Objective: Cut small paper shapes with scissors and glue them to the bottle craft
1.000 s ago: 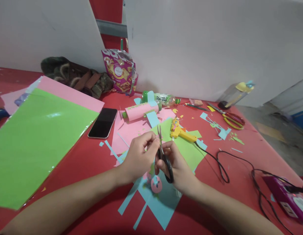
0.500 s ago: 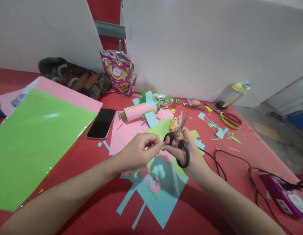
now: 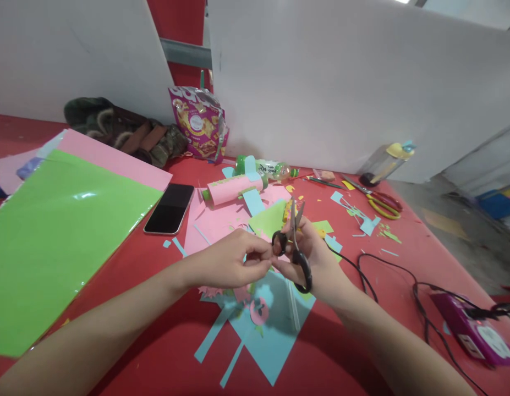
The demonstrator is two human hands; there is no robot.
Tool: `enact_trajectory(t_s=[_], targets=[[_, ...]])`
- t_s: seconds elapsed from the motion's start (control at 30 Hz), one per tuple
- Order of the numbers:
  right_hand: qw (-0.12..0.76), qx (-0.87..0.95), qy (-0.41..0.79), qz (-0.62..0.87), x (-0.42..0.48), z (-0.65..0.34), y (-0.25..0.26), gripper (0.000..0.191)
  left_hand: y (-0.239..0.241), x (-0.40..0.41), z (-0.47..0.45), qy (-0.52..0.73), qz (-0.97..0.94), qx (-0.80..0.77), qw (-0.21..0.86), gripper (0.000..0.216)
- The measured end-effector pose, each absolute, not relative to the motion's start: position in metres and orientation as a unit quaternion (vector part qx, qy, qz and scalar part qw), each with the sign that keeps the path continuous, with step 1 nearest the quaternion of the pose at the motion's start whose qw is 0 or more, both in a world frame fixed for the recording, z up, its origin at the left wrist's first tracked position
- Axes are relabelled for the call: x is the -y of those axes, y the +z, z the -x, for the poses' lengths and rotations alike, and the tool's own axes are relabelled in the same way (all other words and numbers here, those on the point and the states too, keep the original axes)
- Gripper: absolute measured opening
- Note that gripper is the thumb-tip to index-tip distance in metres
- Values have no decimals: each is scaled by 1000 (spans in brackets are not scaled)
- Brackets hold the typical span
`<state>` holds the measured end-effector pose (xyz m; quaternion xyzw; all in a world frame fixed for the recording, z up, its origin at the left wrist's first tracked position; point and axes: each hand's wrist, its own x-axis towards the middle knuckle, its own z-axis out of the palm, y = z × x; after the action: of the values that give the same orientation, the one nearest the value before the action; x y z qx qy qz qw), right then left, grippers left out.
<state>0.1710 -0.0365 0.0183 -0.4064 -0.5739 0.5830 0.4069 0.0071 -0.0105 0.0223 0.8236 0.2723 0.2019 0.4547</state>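
My right hand (image 3: 316, 258) grips black-handled scissors (image 3: 294, 242), blades pointing up and nearly closed. My left hand (image 3: 230, 264) is closed in a pinch right beside the scissors' handle, on a tiny scrap I cannot make out. Both hands hover above a light blue paper sheet (image 3: 267, 341) that carries a small pink cut-out (image 3: 258, 311). Pink paper (image 3: 215, 223) and a green piece (image 3: 269, 220) lie just beyond my hands.
Large green sheet (image 3: 60, 231) over pink at left, a phone (image 3: 169, 209), a pink paper roll (image 3: 232, 188), a snack bag (image 3: 197, 121), a camouflage bag (image 3: 122, 129). Red-yellow scissors (image 3: 380, 201), a bottle (image 3: 382, 162), a black cable (image 3: 387, 275) and purple device (image 3: 473, 335) at right.
The scissors went from blades among my fingers to raised and open, then the blades nearly closed. Both hands drew together and dropped slightly.
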Motion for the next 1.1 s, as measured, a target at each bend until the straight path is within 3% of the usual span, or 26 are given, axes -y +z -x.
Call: enact_trajectory(t_s=[0.27, 0.53, 1.1], targets=[[406, 631, 509, 421, 35, -170, 6, 39, 17, 9, -7, 162, -877, -285, 350, 18], [378, 659, 479, 439, 38, -171, 5, 39, 13, 9, -7, 160, -891, -264, 333, 18], [503, 557, 500, 433, 36, -167, 12, 40, 17, 11, -12, 264, -840, -350, 321, 16]])
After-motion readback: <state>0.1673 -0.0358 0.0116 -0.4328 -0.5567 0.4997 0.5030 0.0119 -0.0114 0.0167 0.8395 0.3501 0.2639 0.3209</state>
